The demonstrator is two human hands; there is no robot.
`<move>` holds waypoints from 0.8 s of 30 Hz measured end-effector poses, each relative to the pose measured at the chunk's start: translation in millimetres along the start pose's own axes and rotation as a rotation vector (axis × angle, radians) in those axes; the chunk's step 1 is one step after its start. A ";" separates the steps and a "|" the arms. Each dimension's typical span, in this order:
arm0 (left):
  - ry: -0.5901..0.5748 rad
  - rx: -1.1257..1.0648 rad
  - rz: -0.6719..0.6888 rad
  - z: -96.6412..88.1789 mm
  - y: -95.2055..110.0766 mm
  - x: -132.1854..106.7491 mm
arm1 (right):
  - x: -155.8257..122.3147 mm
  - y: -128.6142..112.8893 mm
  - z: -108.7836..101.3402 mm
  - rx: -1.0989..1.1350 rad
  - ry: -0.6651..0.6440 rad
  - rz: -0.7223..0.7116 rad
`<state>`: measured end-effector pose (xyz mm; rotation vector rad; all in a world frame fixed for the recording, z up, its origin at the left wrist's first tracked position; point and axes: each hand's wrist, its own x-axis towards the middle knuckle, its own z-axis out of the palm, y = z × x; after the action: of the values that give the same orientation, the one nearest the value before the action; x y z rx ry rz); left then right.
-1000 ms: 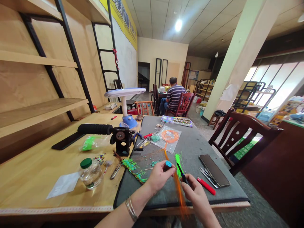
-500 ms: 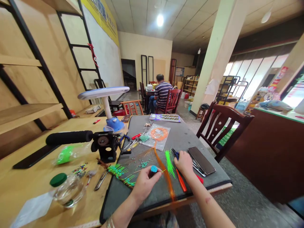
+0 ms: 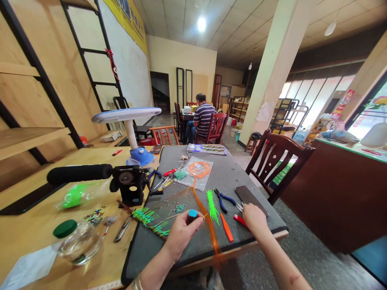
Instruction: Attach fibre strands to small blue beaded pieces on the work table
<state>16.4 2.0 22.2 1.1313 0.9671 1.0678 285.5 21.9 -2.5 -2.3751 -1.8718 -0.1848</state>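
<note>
My left hand (image 3: 181, 233) is shut on a small dark piece with a blue top (image 3: 192, 214), and a thin stick pokes out past it. Just right of it lie long orange fibres (image 3: 206, 221) and a bright green fibre tuft (image 3: 212, 207). My right hand (image 3: 255, 217) rests at the mat's near right, its fingers hidden, touching or just above a red handle (image 3: 240, 220). Blue-handled pliers (image 3: 225, 201), an orange strip (image 3: 226, 227) and a dark phone (image 3: 250, 197) lie close by. Green-fibred strands (image 3: 148, 221) lie left of my left hand.
A grey mat (image 3: 142, 253) covers the table, with scattered teal beads (image 3: 179, 208) and a bag of orange coil (image 3: 196, 171). A black clamp stand (image 3: 130, 185) and glass jar (image 3: 80, 241) stand on the wooden bench (image 3: 39, 209). A seated person (image 3: 204, 121) is farther back.
The blue-handled pliers, earlier under my right hand, now lie on the mat. My right hand has moved right, toward the red handle. The whole scene has shifted left in view.
</note>
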 end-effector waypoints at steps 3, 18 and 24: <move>0.000 -0.025 -0.025 -0.5 1.7 -0.4 | 1.4 -0.6 -0.3 0.005 0.046 -0.010; 0.102 -0.170 -0.075 -6.1 -3.0 5.1 | -65.2 -100.3 -4.1 1.085 0.063 -0.283; 0.113 -0.102 0.023 -8.5 -4.7 7.6 | -66.3 -117.2 5.5 1.108 -0.055 -0.344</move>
<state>10.6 10.8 15.6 1.0090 0.9788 1.1965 156.3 -13.5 -17.4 -1.3134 -1.6870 0.7057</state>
